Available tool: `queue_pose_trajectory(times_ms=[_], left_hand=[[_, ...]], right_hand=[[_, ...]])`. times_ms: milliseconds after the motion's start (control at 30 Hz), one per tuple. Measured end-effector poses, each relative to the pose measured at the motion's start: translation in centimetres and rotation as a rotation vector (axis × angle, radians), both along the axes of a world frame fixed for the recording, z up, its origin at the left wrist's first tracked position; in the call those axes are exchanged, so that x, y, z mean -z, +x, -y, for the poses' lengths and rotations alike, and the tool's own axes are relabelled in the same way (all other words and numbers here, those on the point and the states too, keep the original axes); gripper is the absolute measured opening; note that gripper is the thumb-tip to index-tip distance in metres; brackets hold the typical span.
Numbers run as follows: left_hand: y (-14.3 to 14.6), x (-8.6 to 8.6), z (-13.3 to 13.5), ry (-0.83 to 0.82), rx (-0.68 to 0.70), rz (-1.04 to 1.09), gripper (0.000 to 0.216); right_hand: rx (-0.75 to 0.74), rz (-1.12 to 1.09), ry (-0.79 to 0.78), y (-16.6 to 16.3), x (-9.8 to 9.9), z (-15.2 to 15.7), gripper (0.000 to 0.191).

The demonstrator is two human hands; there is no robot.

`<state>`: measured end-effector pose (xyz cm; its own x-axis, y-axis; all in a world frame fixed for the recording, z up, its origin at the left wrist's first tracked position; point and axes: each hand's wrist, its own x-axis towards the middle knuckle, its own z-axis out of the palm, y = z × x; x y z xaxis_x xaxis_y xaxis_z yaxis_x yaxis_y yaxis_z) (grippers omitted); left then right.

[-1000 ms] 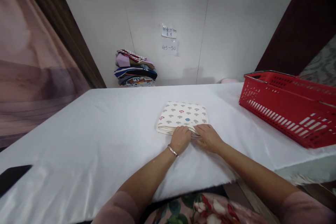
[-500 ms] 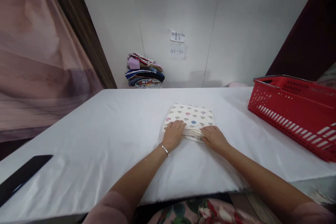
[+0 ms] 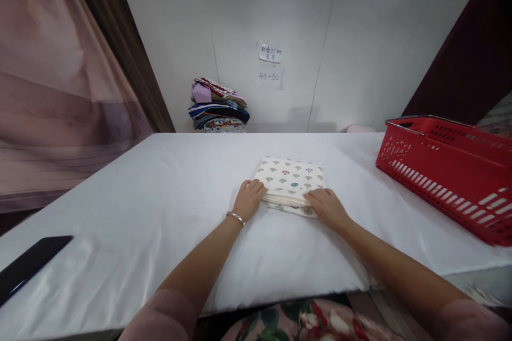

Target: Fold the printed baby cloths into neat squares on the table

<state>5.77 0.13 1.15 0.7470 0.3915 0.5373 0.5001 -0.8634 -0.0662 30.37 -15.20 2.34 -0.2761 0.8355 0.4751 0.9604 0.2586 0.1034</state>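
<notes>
A folded cream cloth [image 3: 292, 181] printed with small grey, red and blue shapes lies in the middle of the white-covered table [image 3: 168, 192]. My left hand [image 3: 248, 200], with a thin bracelet at the wrist, grips the cloth's near left corner, fingers curled against its edge. At the near right corner my right hand [image 3: 327, 206] closes on the layered edge.
A red plastic basket [image 3: 448, 170] stands at the table's right side. A stack of folded clothes [image 3: 218, 105] sits at the far edge against the white wall, under two paper notes [image 3: 269, 63]. A dark flat object [image 3: 28, 266] lies at the near left.
My left hand has slid from the middle of the cloth's near edge out to its left corner. The right hand has stayed near the right corner.
</notes>
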Motion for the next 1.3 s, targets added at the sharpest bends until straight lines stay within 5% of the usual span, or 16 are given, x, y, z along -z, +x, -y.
queue_pose_trajectory(times_ms=[167, 433, 567, 700, 933, 1067, 1300], left_hand=[[-0.7, 0.1, 0.4, -0.037, 0.036, -0.050, 0.032], [-1.9, -0.3, 0.8, -0.171, 0.052, -0.043, 0.048], [-1.4, -1.7, 0.7, -0.315, 0.011, 0.041, 0.041], [0.4, -2.8, 0.8, -0.278, -0.015, 0.142, 0.033], [2.2, 0.8, 1.3, -0.195, 0.016, -0.053, 0.047], [2.1, 1.4, 1.3, -0.166, -0.003, -0.052, 0.048], [1.7, 1.3, 1.2, -0.166, 0.021, -0.030, 0.047]], right_hand=[[-0.031, -0.031, -0.042, -0.4, 2.0, 0.8, 0.039], [-0.020, -0.054, -0.033, -0.6, 2.0, 0.9, 0.041], [0.018, -0.068, -0.038, -1.1, 2.2, 1.3, 0.042], [0.050, -0.085, -0.077, -1.7, 2.1, 1.7, 0.049], [0.066, -0.249, -0.164, -2.8, -0.8, 1.6, 0.044], [0.109, -0.326, -0.152, -4.0, -2.8, -0.9, 0.050], [0.097, -0.513, -0.474, -3.5, -1.1, -3.9, 0.062]])
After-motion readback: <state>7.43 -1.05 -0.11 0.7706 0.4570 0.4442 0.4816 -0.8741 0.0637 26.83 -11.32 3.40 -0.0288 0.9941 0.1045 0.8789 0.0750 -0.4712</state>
